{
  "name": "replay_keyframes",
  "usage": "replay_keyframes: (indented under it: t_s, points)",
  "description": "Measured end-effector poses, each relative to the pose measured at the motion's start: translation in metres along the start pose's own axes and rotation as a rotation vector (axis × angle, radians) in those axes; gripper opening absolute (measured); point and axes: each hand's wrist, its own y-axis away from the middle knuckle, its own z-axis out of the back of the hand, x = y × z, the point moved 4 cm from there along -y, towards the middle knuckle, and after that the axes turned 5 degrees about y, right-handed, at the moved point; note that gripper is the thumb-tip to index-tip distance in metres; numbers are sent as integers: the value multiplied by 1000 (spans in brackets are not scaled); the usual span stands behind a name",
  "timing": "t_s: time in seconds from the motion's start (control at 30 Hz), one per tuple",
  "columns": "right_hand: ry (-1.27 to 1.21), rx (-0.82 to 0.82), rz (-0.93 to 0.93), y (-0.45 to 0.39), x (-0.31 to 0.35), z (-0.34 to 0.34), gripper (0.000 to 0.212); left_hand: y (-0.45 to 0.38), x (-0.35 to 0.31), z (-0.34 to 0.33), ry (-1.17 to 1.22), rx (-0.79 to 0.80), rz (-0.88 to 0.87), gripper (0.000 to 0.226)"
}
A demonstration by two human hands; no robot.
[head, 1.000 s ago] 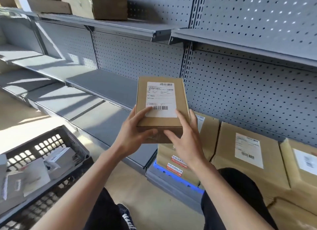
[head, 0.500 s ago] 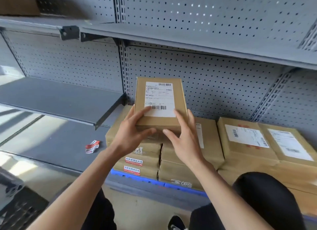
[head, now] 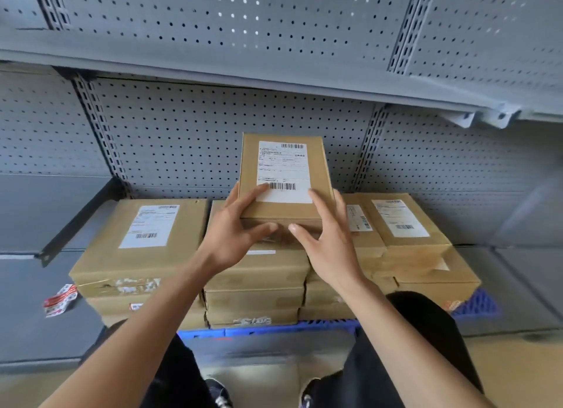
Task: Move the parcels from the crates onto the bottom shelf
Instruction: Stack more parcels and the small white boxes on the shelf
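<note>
Holding: left hand (head: 236,232) and right hand (head: 327,244) clasp the near end of a small brown parcel (head: 283,179), thumbs on its top face, fingers curled under the near edge.
Parcel position: raised in the air, tilted up at its far end, above the middle stack of parcels (head: 254,281) on the bottom shelf (head: 27,316).
Doing it well: I judge the step to be setting the parcel down; level it first, lower it squarely onto the middle stack, keep its edges in line with the box beneath, then slide the fingers out from under.
Watch for: the shelf above (head: 274,69) overhangs; keep the far end low.
Near writing: red-and-white sticker scrap (head: 59,299) lies on the shelf left of the stacks; its print is too small to read.
Held label: white shipping label (head: 283,171) with two barcodes and rows of fine print, not legible.
Left stack label: white label (head: 149,226) with barcodes, unreadable.
Right stack label: white label (head: 400,217), likewise unreadable.
Brands: none can be made out.
Farthest: grey perforated back panel (head: 213,139), no writing.
</note>
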Motion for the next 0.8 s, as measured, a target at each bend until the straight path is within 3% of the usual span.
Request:
replay_keyframes:
  t_s: [0.8]
  points:
    - [36, -125, -36, -29, -114, 82, 63, -63, -15, -128, 11, 129, 26, 72]
